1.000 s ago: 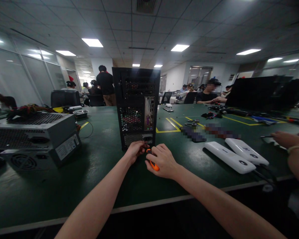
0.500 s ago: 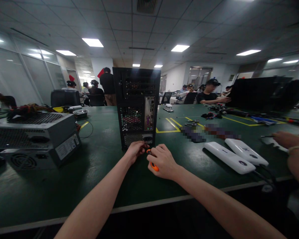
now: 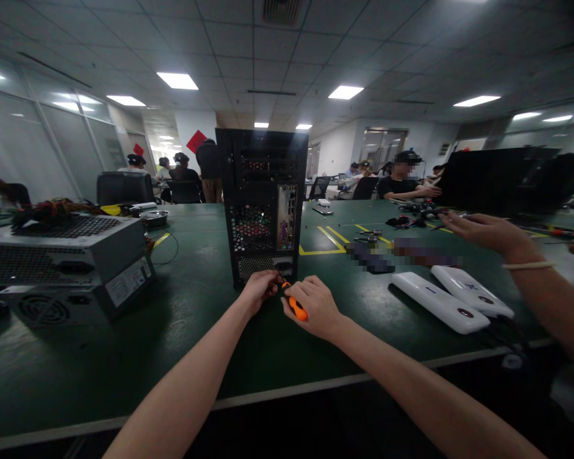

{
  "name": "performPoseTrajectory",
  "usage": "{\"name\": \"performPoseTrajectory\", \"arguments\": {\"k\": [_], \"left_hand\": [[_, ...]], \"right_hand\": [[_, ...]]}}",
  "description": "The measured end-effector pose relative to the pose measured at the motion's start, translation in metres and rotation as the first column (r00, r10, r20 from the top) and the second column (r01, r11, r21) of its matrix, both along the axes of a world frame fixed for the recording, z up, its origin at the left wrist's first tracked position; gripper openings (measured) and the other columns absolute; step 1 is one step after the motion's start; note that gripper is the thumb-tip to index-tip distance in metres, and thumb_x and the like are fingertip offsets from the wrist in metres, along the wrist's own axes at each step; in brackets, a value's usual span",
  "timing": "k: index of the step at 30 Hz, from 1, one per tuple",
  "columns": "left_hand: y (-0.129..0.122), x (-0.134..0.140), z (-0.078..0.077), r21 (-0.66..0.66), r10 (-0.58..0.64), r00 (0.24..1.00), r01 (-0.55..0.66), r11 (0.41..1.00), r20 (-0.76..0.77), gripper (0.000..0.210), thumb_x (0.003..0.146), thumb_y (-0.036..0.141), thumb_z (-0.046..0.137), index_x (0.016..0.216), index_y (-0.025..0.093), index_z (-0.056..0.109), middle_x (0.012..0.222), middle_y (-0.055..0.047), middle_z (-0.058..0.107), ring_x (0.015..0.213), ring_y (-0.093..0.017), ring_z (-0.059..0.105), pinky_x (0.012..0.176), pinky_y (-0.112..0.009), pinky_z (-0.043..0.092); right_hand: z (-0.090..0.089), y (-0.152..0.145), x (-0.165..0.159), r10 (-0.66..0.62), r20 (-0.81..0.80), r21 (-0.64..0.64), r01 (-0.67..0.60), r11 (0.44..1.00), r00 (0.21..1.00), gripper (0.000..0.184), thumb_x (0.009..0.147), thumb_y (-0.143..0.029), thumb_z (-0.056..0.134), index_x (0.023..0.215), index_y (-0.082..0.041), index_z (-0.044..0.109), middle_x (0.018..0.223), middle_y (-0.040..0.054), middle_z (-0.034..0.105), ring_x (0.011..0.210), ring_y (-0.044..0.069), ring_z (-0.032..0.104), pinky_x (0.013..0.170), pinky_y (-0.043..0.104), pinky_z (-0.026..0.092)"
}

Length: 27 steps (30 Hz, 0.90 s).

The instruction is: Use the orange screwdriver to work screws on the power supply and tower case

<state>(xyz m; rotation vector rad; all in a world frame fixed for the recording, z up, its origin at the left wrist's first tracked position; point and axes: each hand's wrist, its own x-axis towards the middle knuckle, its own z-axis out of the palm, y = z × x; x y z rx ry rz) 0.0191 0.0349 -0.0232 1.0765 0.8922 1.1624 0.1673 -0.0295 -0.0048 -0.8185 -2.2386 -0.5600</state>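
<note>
A black computer tower (image 3: 263, 210) stands upright on the green table, its back with ports and a perforated power supply facing me. In my right hand (image 3: 313, 306) is an orange and black screwdriver (image 3: 297, 309), its thin shaft slanting up and left to the tower's lower edge, below the power supply. My left hand (image 3: 259, 287) is closed, its fingertips together beside the shaft's tip. Whether they pinch the shaft or a small screw is hidden.
Two grey power supplies (image 3: 119, 261) are stacked at left, cables on top. Right of the tower lie two white devices (image 3: 440, 303) and small tools (image 3: 370, 236). A co-worker's hand (image 3: 490, 233) reaches in from the right, near a black panel (image 3: 502, 182).
The screwdriver has turned in my right hand, and more of its orange handle shows. My left hand stays put. The co-worker's hand at right has risen and moved farther over the table.
</note>
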Motion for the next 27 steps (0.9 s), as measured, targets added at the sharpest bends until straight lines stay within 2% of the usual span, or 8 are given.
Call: {"name": "performPoseTrajectory", "arguments": {"k": [10, 17, 22, 27], "left_hand": [[-0.0021, 0.0008, 0.0032, -0.013, -0.014, 0.999, 0.013, 1.0, -0.04, 0.018, 0.067, 0.023, 0.053, 0.076, 0.008, 0.059, 0.062, -0.003, 0.055, 0.041, -0.003, 0.042, 0.039, -0.016, 0.027], [-0.0022, 0.0008, 0.0028, -0.011, -0.006, 1.0, 0.005, 1.0, -0.024, 0.014, 0.067, 0.021, 0.053, 0.073, 0.01, 0.058, 0.062, -0.002, 0.056, 0.042, -0.003, 0.043, 0.04, -0.017, 0.028], [-0.0045, 0.0013, 0.005, 0.005, -0.004, 0.999, 0.004, 1.0, -0.035, 0.014, 0.066, 0.021, 0.053, 0.074, 0.01, 0.058, 0.063, -0.002, 0.056, 0.042, -0.003, 0.043, 0.039, -0.017, 0.027], [-0.0063, 0.0018, 0.0068, 0.0, -0.031, 0.998, 0.031, 1.0, -0.056, 0.017, 0.067, 0.021, 0.051, 0.077, 0.009, 0.059, 0.061, -0.003, 0.056, 0.041, -0.004, 0.044, 0.04, -0.018, 0.028]], "right_hand": [[0.0059, -0.0056, -0.0001, -0.032, 0.053, -0.036, 0.034, 0.999, 0.998, 0.009, 0.071, -0.024, 0.047, 0.076, -0.019, 0.052, 0.074, 0.0029, 0.05, 0.071, 0.015, 0.043, 0.071, 0.031, 0.03], [0.0013, -0.002, -0.002, -0.04, -0.05, -0.038, 0.038, 0.999, 0.998, 0.012, 0.076, -0.023, 0.043, 0.083, -0.016, 0.05, 0.071, 0.0023, 0.054, 0.065, 0.013, 0.046, 0.07, 0.029, 0.03], [0.0033, -0.0033, -0.0004, -0.04, 0.019, 0.009, 0.04, 0.999, 0.999, 0.008, 0.074, -0.022, 0.044, 0.077, -0.017, 0.051, 0.069, 0.0016, 0.05, 0.065, 0.014, 0.042, 0.07, 0.03, 0.029], [0.0058, -0.0047, 0.0009, -0.025, 0.082, -0.027, 0.027, 0.999, 0.996, 0.009, 0.071, -0.022, 0.048, 0.077, -0.019, 0.052, 0.074, 0.0023, 0.047, 0.07, 0.015, 0.04, 0.069, 0.029, 0.028]]}}
